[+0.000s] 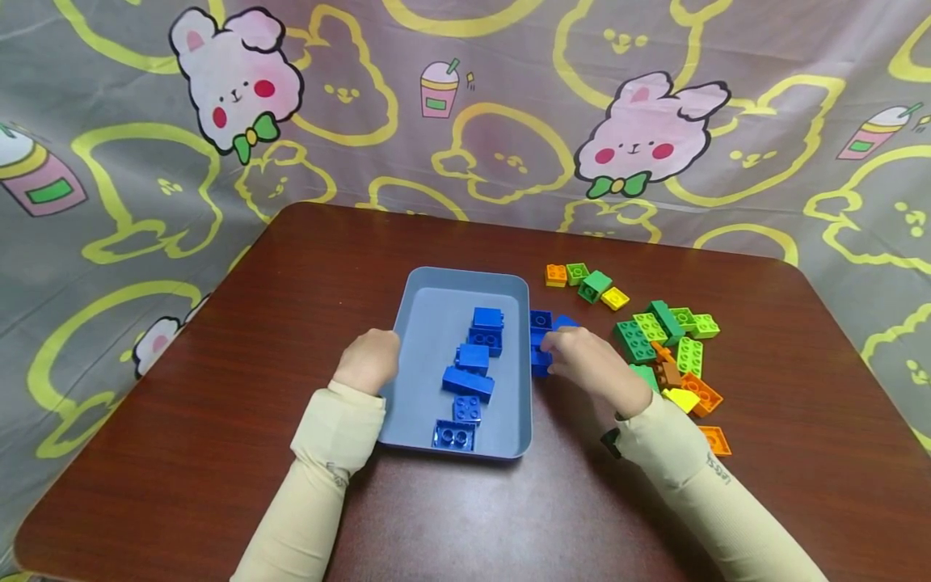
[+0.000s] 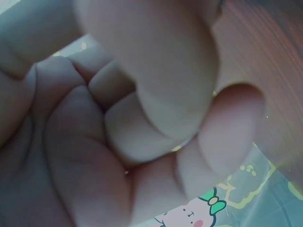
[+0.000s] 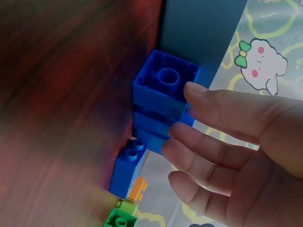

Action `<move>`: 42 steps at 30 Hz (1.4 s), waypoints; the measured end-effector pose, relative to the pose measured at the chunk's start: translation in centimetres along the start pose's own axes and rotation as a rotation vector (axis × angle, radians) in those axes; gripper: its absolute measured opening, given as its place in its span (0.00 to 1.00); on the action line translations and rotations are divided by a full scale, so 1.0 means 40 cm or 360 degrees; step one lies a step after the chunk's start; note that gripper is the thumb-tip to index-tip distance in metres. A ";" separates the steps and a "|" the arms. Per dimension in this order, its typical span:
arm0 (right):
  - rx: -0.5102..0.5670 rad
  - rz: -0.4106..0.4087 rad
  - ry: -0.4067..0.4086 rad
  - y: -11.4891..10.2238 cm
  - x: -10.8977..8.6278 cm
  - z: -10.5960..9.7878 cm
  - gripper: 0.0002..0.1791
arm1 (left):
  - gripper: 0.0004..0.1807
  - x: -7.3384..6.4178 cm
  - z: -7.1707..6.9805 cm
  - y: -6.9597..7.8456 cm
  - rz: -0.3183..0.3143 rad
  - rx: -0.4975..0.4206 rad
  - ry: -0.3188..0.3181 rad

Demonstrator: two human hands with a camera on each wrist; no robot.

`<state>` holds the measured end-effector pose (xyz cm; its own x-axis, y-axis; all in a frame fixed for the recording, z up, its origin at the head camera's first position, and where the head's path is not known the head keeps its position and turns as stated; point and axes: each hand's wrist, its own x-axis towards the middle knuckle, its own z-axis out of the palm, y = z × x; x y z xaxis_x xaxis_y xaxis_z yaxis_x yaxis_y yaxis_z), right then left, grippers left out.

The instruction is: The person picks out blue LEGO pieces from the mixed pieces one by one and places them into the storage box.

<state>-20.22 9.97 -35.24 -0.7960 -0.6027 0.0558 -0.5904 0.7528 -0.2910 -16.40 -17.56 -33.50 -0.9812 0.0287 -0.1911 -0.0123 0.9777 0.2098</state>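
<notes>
In the head view, a blue-grey tray (image 1: pixel 429 364) holds several blue toy building bricks (image 1: pixel 467 381). At the tray's left rim is my left hand (image 1: pixel 368 361); its fingers curl loosely in the left wrist view, with nothing visible between them. More blue bricks (image 1: pixel 541 320) lie along the outside of the tray's right wall, under and beside my right hand (image 1: pixel 591 365). In the right wrist view, the thumb tip is right at the edge of a hollow-side-out blue brick (image 3: pixel 165 80). The other fingers, slightly bent and spread from the thumb, overlap the bricks beside it.
To the right of my right hand lies a loose group of green bricks (image 1: pixel 637 341), orange bricks (image 1: pixel 702 393) and yellow ones (image 1: pixel 682 399). A short row with an orange brick (image 1: pixel 556 275) sits behind. A patterned cloth (image 1: pixel 509 105) hangs beyond the brown table (image 1: pixel 291 283).
</notes>
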 end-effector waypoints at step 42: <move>0.0035 -0.0114 0.0095 0.003 -0.010 0.004 0.07 | 0.11 -0.004 0.000 -0.001 0.0014 -0.0012 0.0016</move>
<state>-19.96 10.27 -35.46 -0.7589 -0.6373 0.1338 -0.6434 0.7020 -0.3053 -16.26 -17.59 -33.47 -0.9831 0.0353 -0.1794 -0.0049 0.9757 0.2189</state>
